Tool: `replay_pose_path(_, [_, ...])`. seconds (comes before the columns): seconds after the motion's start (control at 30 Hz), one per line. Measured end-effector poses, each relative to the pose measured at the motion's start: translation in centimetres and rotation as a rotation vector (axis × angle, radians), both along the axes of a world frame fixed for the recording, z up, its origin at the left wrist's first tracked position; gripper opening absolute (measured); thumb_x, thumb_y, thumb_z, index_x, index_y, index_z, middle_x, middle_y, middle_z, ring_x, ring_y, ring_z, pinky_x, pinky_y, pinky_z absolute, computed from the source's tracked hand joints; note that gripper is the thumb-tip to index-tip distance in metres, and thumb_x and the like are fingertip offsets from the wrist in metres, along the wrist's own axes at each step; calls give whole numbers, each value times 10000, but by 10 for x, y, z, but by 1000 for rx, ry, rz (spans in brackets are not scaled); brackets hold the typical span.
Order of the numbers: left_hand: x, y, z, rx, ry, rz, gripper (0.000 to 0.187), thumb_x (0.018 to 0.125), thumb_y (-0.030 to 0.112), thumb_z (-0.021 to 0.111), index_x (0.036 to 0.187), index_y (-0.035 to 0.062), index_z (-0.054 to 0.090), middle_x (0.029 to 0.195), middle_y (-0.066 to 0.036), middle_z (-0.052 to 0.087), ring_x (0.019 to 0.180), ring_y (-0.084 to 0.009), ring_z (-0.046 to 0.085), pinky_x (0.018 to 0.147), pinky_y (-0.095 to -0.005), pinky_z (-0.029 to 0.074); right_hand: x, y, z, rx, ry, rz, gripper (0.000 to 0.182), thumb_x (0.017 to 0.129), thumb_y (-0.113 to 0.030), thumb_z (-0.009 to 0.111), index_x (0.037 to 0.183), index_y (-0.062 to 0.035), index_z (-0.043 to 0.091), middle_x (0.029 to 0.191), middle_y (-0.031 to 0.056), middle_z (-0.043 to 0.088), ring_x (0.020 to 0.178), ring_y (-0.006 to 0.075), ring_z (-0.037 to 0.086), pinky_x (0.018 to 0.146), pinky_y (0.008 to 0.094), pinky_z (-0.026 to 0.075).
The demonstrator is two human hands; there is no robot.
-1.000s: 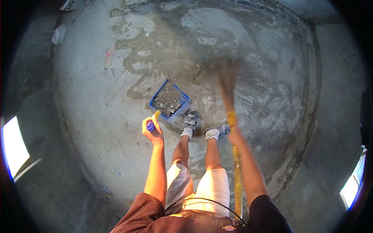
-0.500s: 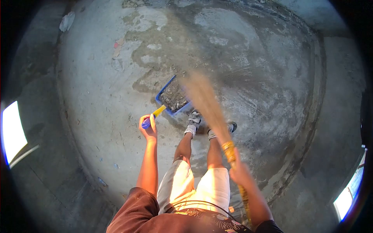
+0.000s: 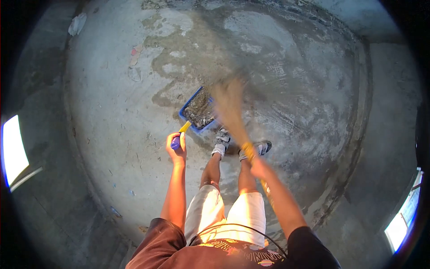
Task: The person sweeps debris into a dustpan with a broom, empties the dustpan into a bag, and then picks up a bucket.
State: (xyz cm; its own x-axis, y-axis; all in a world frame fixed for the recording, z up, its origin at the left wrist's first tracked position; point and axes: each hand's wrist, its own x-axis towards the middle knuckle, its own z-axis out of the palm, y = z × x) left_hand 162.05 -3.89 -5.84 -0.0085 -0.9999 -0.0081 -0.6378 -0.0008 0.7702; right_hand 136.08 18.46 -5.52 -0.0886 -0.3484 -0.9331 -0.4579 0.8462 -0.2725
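Note:
My left hand (image 3: 176,146) is closed round the blue and yellow handle of a dustpan (image 3: 184,108). The blue pan rests on the concrete floor, filled with grey dirt and rubble (image 3: 200,111). In my right hand (image 3: 263,168) is a broom (image 3: 231,106), gripped on its handle just below the yellow binding. Its straw bristles fan out, blurred by motion, at the right-hand opening of the pan and overlap the pan's edge in this view.
My shoes (image 3: 222,137) stand close behind the pan and broom. A crumpled white bag (image 3: 77,24) lies at the far left, and reddish scraps (image 3: 135,52) lie nearer. Damp patches mark the concrete floor (image 3: 121,98), with walls along both sides.
My right hand has moved forward and to the left, and the broom stands more upright in view. My left hand has shifted slightly right, while the dustpan has barely moved.

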Motion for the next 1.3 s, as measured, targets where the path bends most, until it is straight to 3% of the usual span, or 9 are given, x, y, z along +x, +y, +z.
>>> replay_pose_path(0.27, [6, -15, 4, 168, 481, 352, 193, 862, 216, 641, 781, 61, 560, 785, -27, 581, 775, -107, 533, 739, -270, 431, 17, 76, 147, -261, -61, -239, 893, 698, -61, 595, 1448, -137, 118, 1123, 307, 549, 1047, 425, 549, 868, 438, 445])
replay_pose_path(0.4, [24, -20, 38, 86, 655, 375, 212, 876, 217, 624, 749, 76, 529, 704, -1, 529, 705, -89, 475, 725, -255, 382, -24, 105, 234, 9, 84, -401, 913, 689, -45, 588, 1452, -189, 107, 1136, 294, 550, 1070, 412, 544, 887, 435, 433])
replay_pose_path(0.5, [28, -23, 71, 30, 869, 306, 199, 884, 187, 605, 747, 87, 501, 694, -3, 508, 704, -108, 484, 735, -278, 395, -36, 167, 258, 26, 224, -366, 934, 686, -16, 572, 1453, -204, 73, 1078, 279, 576, 927, 398, 605, 786, 427, 482])
replay_pose_path(0.57, [28, -27, 110, 35, 905, 318, 200, 887, 180, 595, 745, 87, 491, 696, -4, 507, 704, -111, 484, 739, -283, 396, -31, 206, 272, 149, 300, -500, 943, 684, 21, 574, 1448, -195, 67, 911, 205, 604, 584, 254, 600, 519, 369, 486])
replay_pose_path(0.87, [40, -23, 232, 81, 1061, 78, 224, 915, 190, 540, 726, 84, 481, 679, -13, 502, 688, -127, 484, 706, -301, 408, 108, 387, 245, 276, 349, -1321, 645, 720, 11, 578, 1287, -146, 315, 653, 111, 525, 453, 233, 522, 407, 374, 468])
replay_pose_path(0.97, [20, -35, 270, 83, 1090, -82, 263, 919, 204, 537, 694, 88, 467, 665, -10, 491, 676, -127, 479, 682, -291, 410, 184, 439, 202, -243, -48, -1567, 229, 787, -129, 594, 948, -110, 432, 638, 106, 534, 493, 253, 544, 414, 405, 469])
replay_pose_path(1.13, [12, -40, 306, 145, 1108, -341, 333, 915, 239, 552, 637, 99, 433, 642, -4, 465, 646, -125, 468, 647, -270, 397, 297, 381, 250, -450, -196, -2037, 62, 758, -87, 575, 712, -47, 563, 607, 110, 577, 528, 248, 574, 523, 353, 493])
replay_pose_path(1.2, [13, -47, 310, 102, 1029, -329, 360, 906, 270, 565, 620, 103, 423, 633, -6, 452, 631, -123, 458, 631, -272, 389, 345, 426, 154, -191, -426, -2235, 81, 765, -63, 552, 844, -59, 564, 629, 106, 561, 542, 252, 573, 512, 354, 489])
replay_pose_path(1.3, [-3, -46, 332, 74, 931, -373, 375, 890, 279, 587, 605, 106, 415, 628, -10, 444, 630, -127, 452, 651, -290, 384, 362, 383, 196, -238, -140, -2749, 201, 788, -41, 512, 972, -121, 525, 674, 104, 541, 543, 245, 563, 495, 365, 486])
